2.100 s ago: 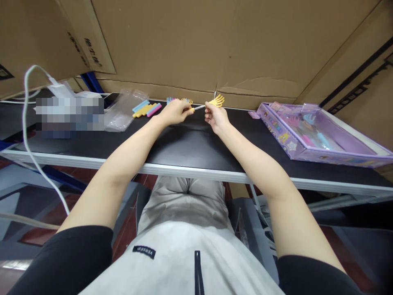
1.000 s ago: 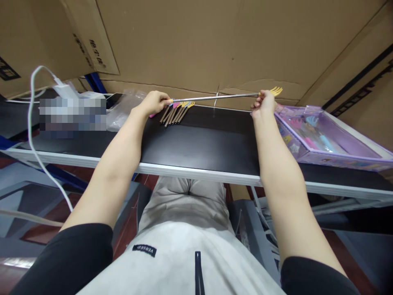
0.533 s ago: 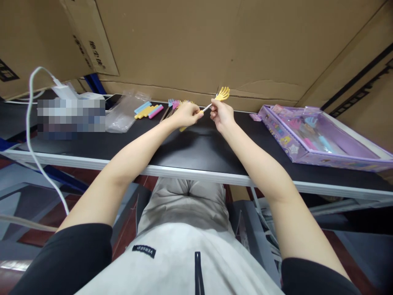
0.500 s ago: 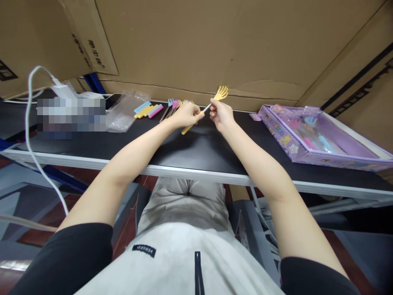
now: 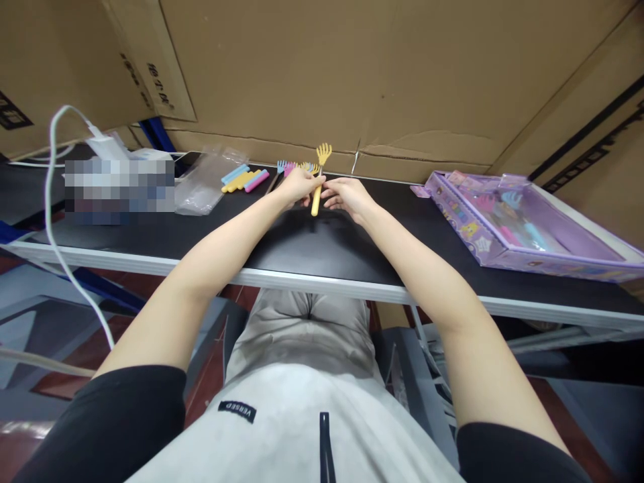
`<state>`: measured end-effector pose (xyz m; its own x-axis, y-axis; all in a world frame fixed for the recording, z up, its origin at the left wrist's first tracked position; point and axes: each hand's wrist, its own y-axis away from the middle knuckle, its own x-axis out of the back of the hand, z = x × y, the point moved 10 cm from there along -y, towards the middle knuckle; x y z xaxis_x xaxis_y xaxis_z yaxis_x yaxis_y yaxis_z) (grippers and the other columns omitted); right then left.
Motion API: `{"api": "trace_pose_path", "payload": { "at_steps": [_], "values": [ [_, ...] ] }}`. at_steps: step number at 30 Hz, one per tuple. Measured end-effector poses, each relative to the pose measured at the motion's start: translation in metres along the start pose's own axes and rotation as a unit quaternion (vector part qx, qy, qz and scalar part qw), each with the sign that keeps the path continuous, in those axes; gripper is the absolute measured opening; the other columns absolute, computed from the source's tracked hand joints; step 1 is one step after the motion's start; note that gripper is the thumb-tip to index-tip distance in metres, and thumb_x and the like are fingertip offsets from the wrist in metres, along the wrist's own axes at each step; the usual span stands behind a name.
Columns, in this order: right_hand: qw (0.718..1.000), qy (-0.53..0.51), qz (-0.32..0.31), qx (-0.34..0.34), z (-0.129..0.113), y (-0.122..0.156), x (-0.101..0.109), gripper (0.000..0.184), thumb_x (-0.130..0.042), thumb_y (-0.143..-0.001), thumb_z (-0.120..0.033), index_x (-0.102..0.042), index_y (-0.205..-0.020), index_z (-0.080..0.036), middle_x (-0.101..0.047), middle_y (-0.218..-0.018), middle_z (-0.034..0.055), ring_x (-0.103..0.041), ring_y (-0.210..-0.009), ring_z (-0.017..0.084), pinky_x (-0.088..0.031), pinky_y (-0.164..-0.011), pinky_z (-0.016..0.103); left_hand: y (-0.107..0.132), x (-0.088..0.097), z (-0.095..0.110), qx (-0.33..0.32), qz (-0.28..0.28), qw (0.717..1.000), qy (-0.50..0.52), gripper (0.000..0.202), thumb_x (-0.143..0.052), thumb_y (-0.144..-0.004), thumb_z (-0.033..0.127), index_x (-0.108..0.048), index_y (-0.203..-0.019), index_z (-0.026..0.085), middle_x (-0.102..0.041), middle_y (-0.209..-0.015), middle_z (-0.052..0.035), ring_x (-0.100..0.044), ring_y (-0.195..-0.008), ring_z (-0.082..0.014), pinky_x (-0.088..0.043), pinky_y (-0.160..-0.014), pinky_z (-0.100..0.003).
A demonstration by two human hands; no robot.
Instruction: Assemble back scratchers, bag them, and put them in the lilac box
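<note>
A yellow back scratcher (image 5: 316,202) with a small hand-shaped head stands nearly upright over the black table. My left hand (image 5: 296,186) is closed, pinching it by the upper part of its handle. Close on the other side of the handle is my right hand (image 5: 354,197), its fingers loosely extended and apart; whether a fingertip touches the handle is hard to tell. Behind my left hand lie several more scratcher heads, blue, pink (image 5: 289,168) and yellow, on thin rods, partly hidden by that hand.
Blue, yellow and pink handle tubes (image 5: 245,180) lie to the left, beside a clear plastic bag (image 5: 204,191). A purple display box (image 5: 473,231) holding packed scratchers stands at the right. A white cable (image 5: 49,194) loops at the far left; cardboard (image 5: 322,74) walls the back.
The back scratcher has swung from a slant to nearly upright and moved left. My right hand has let go near its head and moved down beside the handle.
</note>
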<state>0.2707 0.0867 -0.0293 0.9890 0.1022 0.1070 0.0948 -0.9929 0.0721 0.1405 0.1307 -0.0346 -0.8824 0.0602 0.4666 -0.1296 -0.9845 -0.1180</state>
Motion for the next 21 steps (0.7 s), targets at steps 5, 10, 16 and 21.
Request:
{"api": "trace_pose_path", "payload": {
  "at_steps": [5, 10, 16, 21],
  "values": [
    [0.997, 0.068, -0.035, 0.024, 0.001, 0.004, -0.01, 0.027, -0.067, -0.1, -0.001, -0.068, -0.077, -0.016, -0.072, -0.062, 0.0007, -0.061, -0.044, 0.009, -0.044, -0.047, 0.017, 0.003, -0.008, -0.011, 0.051, -0.024, 0.998, 0.041, 0.036, -0.066, -0.111, 0.025, -0.061, -0.075, 0.019, -0.062, -0.055, -0.0009, -0.061, -0.051, -0.0121, -0.052, -0.063, -0.027],
    [0.991, 0.111, -0.042, 0.054, 0.009, -0.003, -0.012, 0.029, -0.075, -0.091, 0.001, -0.066, -0.071, -0.018, -0.067, -0.053, 0.0015, -0.06, -0.045, 0.011, -0.046, -0.047, 0.017, 0.011, -0.022, -0.014, 0.09, -0.058, 0.991, 0.08, 0.039, -0.07, -0.11, 0.022, -0.061, -0.072, 0.017, -0.065, -0.056, -0.0022, -0.063, -0.052, -0.0105, -0.056, -0.07, -0.025],
    [0.971, 0.216, -0.006, 0.103, 0.007, -0.013, 0.001, 0.03, -0.074, -0.084, 0.001, -0.064, -0.066, -0.021, -0.062, -0.047, -0.0001, -0.057, -0.044, 0.014, -0.044, -0.047, 0.022, 0.024, -0.039, -0.008, 0.105, -0.115, 0.981, 0.113, 0.029, -0.057, -0.108, 0.002, -0.07, -0.084, 0.014, -0.073, -0.063, -0.0038, -0.071, -0.06, -0.0113, -0.063, -0.079, -0.026],
    [0.961, 0.252, 0.051, 0.105, 0.002, -0.022, 0.025, 0.04, -0.076, -0.074, 0.005, -0.056, -0.057, -0.025, -0.05, -0.043, -0.0022, -0.065, -0.058, 0.021, -0.058, -0.068, 0.03, 0.025, -0.042, -0.007, 0.096, -0.122, 0.98, 0.125, 0.015, -0.067, -0.104, 0.006, -0.071, -0.092, 0.014, -0.076, -0.07, -0.0053, -0.077, -0.069, -0.0161, -0.064, -0.079, -0.029]
  ]
}}
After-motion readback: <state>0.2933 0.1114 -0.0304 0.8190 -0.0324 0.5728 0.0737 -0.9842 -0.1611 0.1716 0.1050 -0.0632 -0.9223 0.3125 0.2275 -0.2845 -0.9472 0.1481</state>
